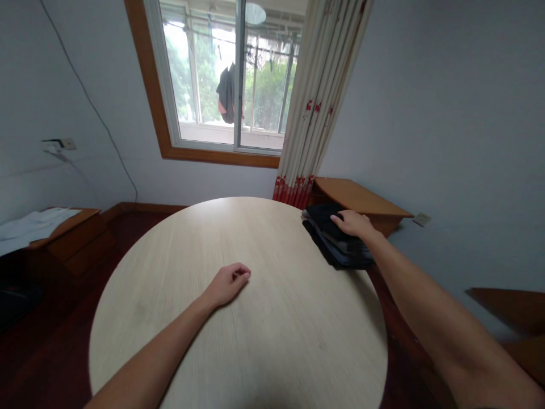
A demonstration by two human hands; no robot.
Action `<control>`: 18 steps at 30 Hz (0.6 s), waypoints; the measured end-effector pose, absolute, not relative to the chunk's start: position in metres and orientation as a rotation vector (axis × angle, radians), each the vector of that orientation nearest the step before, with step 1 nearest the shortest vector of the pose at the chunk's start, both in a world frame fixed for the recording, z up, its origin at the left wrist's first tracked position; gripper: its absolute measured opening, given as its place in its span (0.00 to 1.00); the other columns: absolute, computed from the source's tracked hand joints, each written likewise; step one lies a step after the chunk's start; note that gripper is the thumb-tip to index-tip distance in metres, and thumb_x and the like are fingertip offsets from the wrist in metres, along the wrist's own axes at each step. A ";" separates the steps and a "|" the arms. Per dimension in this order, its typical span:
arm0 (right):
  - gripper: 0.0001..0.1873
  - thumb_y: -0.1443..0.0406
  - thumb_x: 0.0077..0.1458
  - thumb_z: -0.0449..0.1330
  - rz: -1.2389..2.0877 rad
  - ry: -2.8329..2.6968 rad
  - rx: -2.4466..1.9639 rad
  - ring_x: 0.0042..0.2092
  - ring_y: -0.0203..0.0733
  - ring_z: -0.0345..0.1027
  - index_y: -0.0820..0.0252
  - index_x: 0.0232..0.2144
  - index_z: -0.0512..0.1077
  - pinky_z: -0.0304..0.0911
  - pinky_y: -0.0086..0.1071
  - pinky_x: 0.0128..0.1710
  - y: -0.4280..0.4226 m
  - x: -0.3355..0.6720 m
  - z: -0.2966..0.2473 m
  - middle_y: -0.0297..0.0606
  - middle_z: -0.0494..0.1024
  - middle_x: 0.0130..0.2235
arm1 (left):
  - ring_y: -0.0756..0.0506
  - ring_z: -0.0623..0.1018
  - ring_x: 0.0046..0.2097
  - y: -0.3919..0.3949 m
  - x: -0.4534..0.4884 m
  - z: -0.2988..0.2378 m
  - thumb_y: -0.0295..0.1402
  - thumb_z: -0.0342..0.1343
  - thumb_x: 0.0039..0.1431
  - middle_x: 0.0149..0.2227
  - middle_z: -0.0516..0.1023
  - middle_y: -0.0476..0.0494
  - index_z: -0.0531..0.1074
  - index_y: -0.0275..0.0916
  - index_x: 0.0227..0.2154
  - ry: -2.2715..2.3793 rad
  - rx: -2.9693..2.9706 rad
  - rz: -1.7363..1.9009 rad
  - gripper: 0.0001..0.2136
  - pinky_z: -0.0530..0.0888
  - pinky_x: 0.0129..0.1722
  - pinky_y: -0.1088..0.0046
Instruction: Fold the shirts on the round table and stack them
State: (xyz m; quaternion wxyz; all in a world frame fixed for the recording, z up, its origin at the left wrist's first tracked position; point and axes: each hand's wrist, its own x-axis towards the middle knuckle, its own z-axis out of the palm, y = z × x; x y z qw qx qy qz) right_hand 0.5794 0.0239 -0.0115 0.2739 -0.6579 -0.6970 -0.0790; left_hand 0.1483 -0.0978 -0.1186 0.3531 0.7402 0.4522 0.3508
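Observation:
My left hand (pixel 230 282) rests on the round pale wooden table (pixel 187 352), near its middle. Its fingers are curled in towards the thumb, and nothing shows between them. On the far right of the tabletop lies a stack of folded dark clothes (pixel 330 238), black and grey, with its right side at the table's edge. My right hand (pixel 355 223) reaches out and lies on top of this stack. The thumb is spread apart from the fingers on the black cloth; some of the fingers are hidden behind the hand.
Behind the stack stands a brown wooden cabinet (pixel 357 196) against the wall. A patterned curtain (pixel 315 96) hangs beside the window (pixel 204 136). At the left, white cloth or paper (pixel 38 227) lies on a low wooden cabinet (pixel 80 241). Another wooden piece (pixel 511 307) juts in at the right.

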 end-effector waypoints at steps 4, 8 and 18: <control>0.27 0.55 0.67 0.48 -0.221 -2.039 -1.774 0.67 0.56 0.56 0.65 0.58 0.70 0.47 0.55 0.66 -0.038 0.481 -0.042 0.53 0.68 0.64 | 0.43 0.80 0.37 -0.098 0.152 -0.123 0.44 0.52 0.63 0.37 0.82 0.42 0.77 0.38 0.40 1.227 1.988 0.919 0.16 0.75 0.40 0.66; 0.31 0.54 0.69 0.45 0.180 -2.142 -1.777 0.70 0.49 0.50 0.66 0.66 0.61 0.42 0.48 0.68 -0.091 0.382 -0.094 0.50 0.60 0.69 | 0.41 0.77 0.53 -0.099 0.157 -0.128 0.42 0.49 0.66 0.51 0.79 0.37 0.75 0.37 0.50 1.424 2.199 1.056 0.18 0.72 0.56 0.61; 0.36 0.53 0.68 0.42 0.283 -2.194 -1.844 0.73 0.50 0.40 0.70 0.69 0.53 0.32 0.49 0.70 -0.107 0.347 -0.134 0.51 0.50 0.72 | 0.35 0.52 0.72 -0.099 0.169 -0.142 0.45 0.39 0.70 0.72 0.52 0.34 0.56 0.34 0.69 1.782 2.502 0.274 0.30 0.51 0.68 0.47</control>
